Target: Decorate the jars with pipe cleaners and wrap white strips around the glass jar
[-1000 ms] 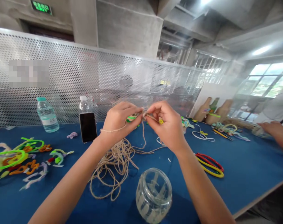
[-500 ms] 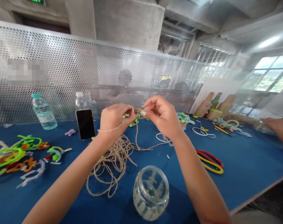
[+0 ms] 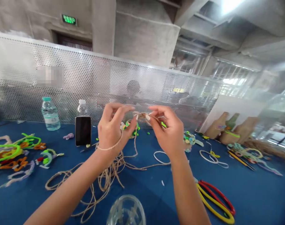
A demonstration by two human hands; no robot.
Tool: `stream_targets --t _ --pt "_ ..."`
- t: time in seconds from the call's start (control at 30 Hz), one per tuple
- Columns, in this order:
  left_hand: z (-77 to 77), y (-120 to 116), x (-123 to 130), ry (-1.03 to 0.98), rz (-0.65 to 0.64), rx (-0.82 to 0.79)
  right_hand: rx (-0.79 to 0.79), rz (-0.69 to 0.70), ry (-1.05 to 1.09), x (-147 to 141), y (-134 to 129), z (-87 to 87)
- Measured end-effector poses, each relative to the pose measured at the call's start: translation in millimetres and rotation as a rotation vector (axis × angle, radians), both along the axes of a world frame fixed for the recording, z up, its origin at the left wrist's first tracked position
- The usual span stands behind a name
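Between my two hands a small twisted bunch of jute twine (image 3: 142, 116) is held up above the blue table. My left hand (image 3: 115, 125) pinches its left side with thumb and fingers, and a loop of twine circles that wrist. On the other side my right hand (image 3: 167, 128) grips the bunch between thumb and forefinger. One strand hangs down toward a loose heap of twine (image 3: 109, 175) on the table, partly hidden by my left forearm. An open glass jar (image 3: 127, 212) stands at the bottom edge, cut off by the frame.
Scissors (image 3: 217, 200) with red and yellow handles lie beside my right forearm. Colourful pipe cleaners (image 3: 17, 153) are piled at left. A phone (image 3: 83, 131) leans before a bottle, near another water bottle (image 3: 50, 114). Twine-wrapped bottles (image 3: 246, 129) stand at right. A perforated metal screen (image 3: 97, 81) borders the table.
The view has shifted, with the jar now lower and partly out of frame. My left fingers have spread a little from the twine bunch. The other person's hand at right has left view.
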State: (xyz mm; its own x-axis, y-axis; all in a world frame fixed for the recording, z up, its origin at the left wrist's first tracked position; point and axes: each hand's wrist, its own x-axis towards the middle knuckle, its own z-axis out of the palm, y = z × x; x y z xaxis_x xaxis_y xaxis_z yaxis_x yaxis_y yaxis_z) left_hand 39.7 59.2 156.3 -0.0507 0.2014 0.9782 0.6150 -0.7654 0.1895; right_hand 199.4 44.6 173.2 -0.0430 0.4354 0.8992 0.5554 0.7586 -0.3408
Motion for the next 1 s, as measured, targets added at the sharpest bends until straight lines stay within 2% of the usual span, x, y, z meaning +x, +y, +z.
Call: stream_targets --t 0.03,0.17,0.23,0.33,0.43,0.5,0.63,0.77,0.87,1.0 --pt "0.2 1.0 6.7 0.002 -0.007 0.013 0.033 0.004 0.006 3.8 3.1 -0.6" --pt "-1.4 9.3 27.0 -0.029 -0.179 -0.07 0.079 0.102 0.009 12.7 17.1 -6.6" --pt "-2.9 13.6 30.7 -0.05 -0.2 -0.087 0.08 0.14 -0.009 12.8 22.8 -10.2" --pt "-4.4 17.9 27.5 -0.034 -0.202 -0.125 0.053 0.18 -0.029 9.3 27.2 -14.1" --pt "-5.0 21.5 18.3 -0.023 -0.197 -0.115 -0.042 0.271 -0.028 5.3 26.7 -15.4" --pt "-5.3 24.3 12.3 0.03 -0.197 -0.097 -0.1 0.285 -0.02 3.7 25.7 -15.7" --pt "-6.3 29.3 5.0 0.207 -0.21 -0.091 -0.117 0.195 -0.025 2.3 24.1 -16.9" --pt "-9.0 32.0 3.4 0.343 -0.126 -0.12 -0.072 0.031 -0.103 -0.2 20.9 -18.6" --pt "-12.6 34.1 4.0 0.311 -0.102 -0.177 0.019 -0.144 -0.193 -3.0 19.6 -20.3" --pt "-16.3 36.5 5.5 0.256 -0.106 -0.226 0.064 -0.193 -0.258 -5.2 22.2 -23.0"
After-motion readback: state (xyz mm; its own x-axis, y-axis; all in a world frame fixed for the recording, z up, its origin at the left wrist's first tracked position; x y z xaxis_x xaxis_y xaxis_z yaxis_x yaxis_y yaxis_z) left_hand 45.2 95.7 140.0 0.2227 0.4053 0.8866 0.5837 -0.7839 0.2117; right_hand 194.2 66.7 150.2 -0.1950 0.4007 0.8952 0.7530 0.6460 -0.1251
